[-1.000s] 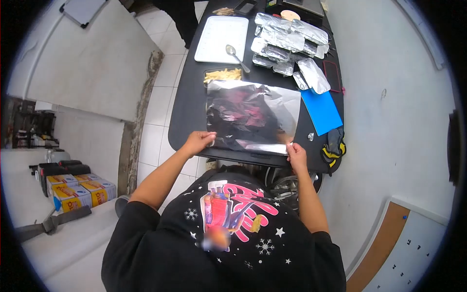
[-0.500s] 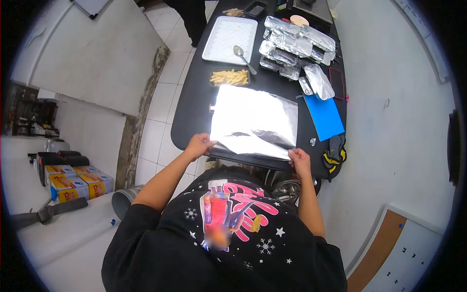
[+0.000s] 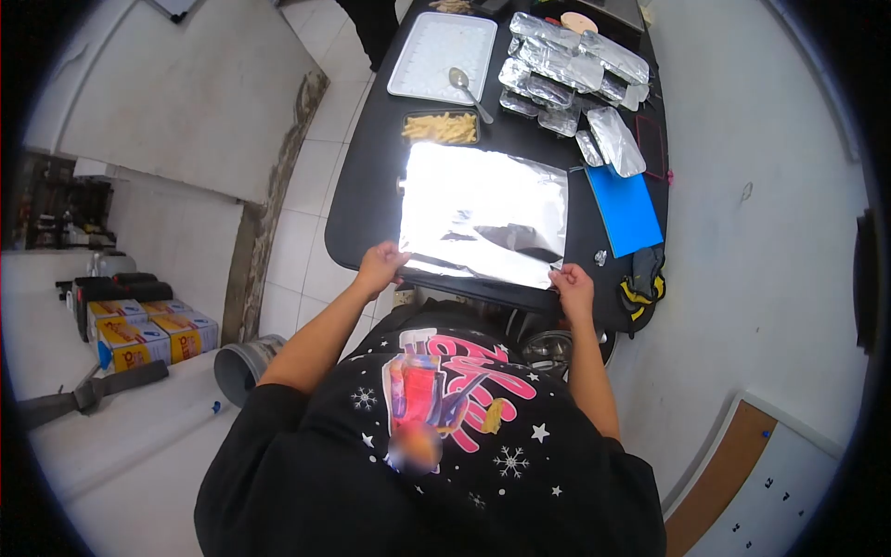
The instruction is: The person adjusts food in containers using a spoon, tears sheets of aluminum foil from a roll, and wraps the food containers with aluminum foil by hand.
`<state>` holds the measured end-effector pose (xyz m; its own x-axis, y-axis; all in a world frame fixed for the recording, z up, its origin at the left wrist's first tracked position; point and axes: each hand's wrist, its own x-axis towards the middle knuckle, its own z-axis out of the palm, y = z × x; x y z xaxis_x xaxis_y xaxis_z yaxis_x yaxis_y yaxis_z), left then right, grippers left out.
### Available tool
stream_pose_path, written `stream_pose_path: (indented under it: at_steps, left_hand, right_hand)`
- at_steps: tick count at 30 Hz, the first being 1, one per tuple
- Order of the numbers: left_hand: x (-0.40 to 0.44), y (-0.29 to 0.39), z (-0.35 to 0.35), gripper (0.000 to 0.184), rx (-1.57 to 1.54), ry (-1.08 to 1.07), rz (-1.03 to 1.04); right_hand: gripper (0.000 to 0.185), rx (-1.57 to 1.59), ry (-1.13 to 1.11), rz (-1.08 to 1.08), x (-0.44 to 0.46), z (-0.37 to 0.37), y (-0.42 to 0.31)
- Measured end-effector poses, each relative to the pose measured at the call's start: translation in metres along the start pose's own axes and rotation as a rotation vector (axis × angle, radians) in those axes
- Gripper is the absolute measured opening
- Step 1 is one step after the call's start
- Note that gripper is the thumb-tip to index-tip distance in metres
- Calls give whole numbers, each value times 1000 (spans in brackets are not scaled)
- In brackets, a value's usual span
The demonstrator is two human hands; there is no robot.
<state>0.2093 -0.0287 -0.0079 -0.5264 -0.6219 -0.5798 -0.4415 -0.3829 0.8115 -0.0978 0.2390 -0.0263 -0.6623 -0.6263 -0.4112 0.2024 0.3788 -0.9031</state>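
Pinching the foil sheet (image 3: pixel 483 204) by its near corners, our left hand (image 3: pixel 379 267) and right hand (image 3: pixel 574 290) could tear it by pulling unevenly.

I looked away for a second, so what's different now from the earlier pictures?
The foil sheet has drawn slightly away from the blue folder, and its dark surface now looks mostly bright. The left hand and right hand keep their grip on it. Tray and spoon stayed put.
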Motion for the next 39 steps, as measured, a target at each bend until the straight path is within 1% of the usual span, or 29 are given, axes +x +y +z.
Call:
stream_pose_path:
  at_steps: [1,2,3,4,7,9,10,12,13,15,18,19,21,22,23,25,28,31,34,39]
  left_hand:
    - [-3,2,1,16,-5,22,2]
    - [-6,3,2,15,-10,45,4]
    - [-7,4,3,15,-17,69,7]
    - [-7,0,3,15,-52,71,17]
    - [-10,-11,3,14,-114,75,35]
    - [-12,-13,3,13,-105,76,49]
    - [-13,-13,3,15,-17,70,82]
    - [-17,-9,1,18,157,53,150]
    - [-21,-7,1,21,182,56,119]
    - [-29,4,3,26,237,60,70]
    - [-44,16,13,33,-128,28,-87]
    - [-41,15,13,37,-174,18,-99]
    - [-18,-13,4,36,-154,0,40]
    - [-12,-16,1,36,-144,-7,109]
    - [-6,-20,-4,36,-145,14,126]
    - [-4,-16,-8,36,-143,53,149]
    - [-5,-12,-6,38,-116,-4,198]
    - [-15,3,-1,42,75,68,114]
    - [-14,2,-2,45,205,107,186]
    - [-11,7,-3,49,284,153,200]
  right_hand:
    - [26,21,18,-29,0,4,-2]
    - [30,20,-9,-15,-3,4,-6]
    - [34,17,-37,-3,-15,8,-38]
    - [38,15,-67,12,-21,9,-55]
    - [50,-65,-232,40,-14,-4,-44]
    - [51,-25,-190,110,-8,-5,-36]
    - [52,-5,-166,143,-7,-5,-32]
    - [54,110,-96,141,-7,-2,-31]
    - [55,167,-60,138,-10,1,-34]
    - [56,179,-22,163,-16,7,-40]
    - [55,266,16,152,-26,15,-39]
    - [54,303,22,144,-30,19,-37]
    - [53,310,43,88,-31,24,-28]
    - [53,313,52,61,-30,27,-22]
    - [51,302,77,32,-27,32,-14]
    - [46,283,130,-13,-25,45,-5]
    - [43,235,201,-14,-24,45,-5]
    - [42,184,276,-17,-26,48,-10]
    - [41,117,322,-16,-28,53,-9]
    - [36,85,393,-58,-24,58,0]
